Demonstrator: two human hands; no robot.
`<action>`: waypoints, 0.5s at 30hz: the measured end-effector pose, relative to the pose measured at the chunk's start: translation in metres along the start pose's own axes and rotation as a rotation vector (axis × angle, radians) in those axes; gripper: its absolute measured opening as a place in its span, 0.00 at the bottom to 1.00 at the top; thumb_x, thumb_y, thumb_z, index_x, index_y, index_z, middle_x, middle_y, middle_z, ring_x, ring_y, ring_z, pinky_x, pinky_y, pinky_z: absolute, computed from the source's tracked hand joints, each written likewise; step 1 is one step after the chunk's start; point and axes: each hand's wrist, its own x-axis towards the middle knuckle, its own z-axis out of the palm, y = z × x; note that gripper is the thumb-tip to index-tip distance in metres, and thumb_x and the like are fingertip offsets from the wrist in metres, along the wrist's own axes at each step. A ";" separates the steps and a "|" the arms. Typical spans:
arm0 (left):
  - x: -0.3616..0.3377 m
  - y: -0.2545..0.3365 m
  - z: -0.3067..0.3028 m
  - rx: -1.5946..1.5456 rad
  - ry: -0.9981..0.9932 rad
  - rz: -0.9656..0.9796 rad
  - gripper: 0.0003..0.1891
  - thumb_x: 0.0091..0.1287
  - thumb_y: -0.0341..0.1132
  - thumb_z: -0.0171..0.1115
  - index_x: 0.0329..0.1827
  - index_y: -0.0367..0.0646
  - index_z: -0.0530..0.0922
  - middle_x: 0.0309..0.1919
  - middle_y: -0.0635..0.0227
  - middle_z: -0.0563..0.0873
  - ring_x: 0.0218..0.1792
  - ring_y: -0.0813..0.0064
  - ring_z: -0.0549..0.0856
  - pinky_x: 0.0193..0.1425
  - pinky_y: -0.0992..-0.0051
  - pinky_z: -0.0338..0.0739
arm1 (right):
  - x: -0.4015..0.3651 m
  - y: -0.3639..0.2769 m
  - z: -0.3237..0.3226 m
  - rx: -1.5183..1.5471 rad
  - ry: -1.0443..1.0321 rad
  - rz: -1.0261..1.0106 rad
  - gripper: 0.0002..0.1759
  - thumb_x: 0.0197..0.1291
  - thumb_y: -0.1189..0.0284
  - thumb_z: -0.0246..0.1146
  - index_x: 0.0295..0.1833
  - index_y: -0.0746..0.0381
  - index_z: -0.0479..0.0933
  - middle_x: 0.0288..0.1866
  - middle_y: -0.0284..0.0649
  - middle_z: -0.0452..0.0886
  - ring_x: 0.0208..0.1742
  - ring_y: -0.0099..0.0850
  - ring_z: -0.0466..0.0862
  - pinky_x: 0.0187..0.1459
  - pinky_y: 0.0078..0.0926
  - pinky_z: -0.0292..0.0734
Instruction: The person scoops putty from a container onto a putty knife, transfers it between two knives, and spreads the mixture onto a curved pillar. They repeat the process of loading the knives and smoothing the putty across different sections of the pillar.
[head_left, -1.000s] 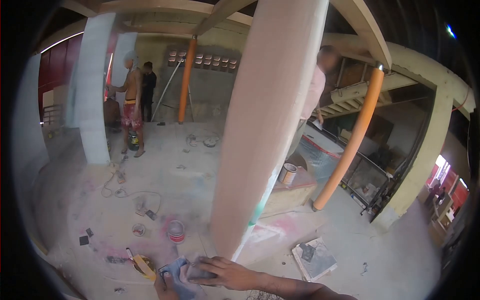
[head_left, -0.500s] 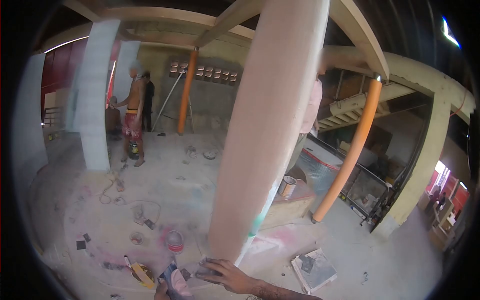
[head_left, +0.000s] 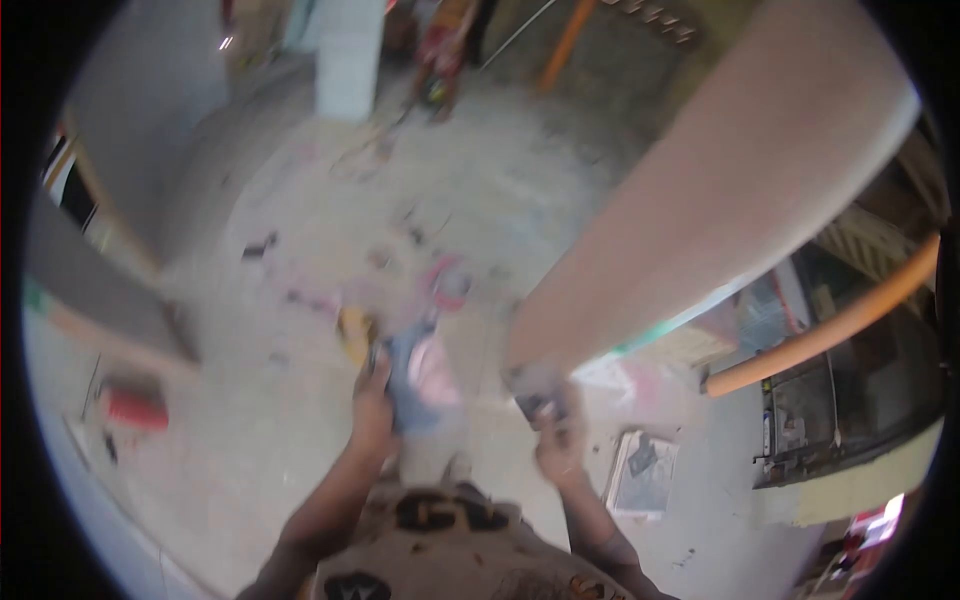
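Note:
My left hand (head_left: 373, 405) is closed on the edge of a blue-grey flat board (head_left: 405, 395) with a pink patch of paste (head_left: 430, 370) on it. In my right hand (head_left: 562, 448) is a dark flat square (head_left: 540, 398), blurred by motion and held close to the foot of a pinkish curved pillar (head_left: 690, 200). Beyond the board, a pink-rimmed bucket (head_left: 450, 287) and a yellow container (head_left: 355, 332) stand on the floor.
A pale square slab (head_left: 640, 490) with dark pieces on it lies right of my right hand. An orange pole (head_left: 830, 345) rises at the right. A red object (head_left: 137, 410) is on the floor at left. Another person's legs (head_left: 440, 55) show at the top.
My view has tipped down and the pillar now slants right. My right hand, earlier spread beside the board, now holds the dark square out to the right, apart from the board.

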 end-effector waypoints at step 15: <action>-0.052 -0.058 0.002 0.801 -0.162 0.312 0.20 0.84 0.44 0.48 0.64 0.35 0.75 0.37 0.62 0.85 0.39 0.76 0.81 0.48 0.69 0.77 | 0.014 -0.067 0.029 0.337 0.171 0.434 0.19 0.73 0.62 0.66 0.45 0.71 0.83 0.34 0.33 0.83 0.32 0.16 0.76 0.34 0.20 0.71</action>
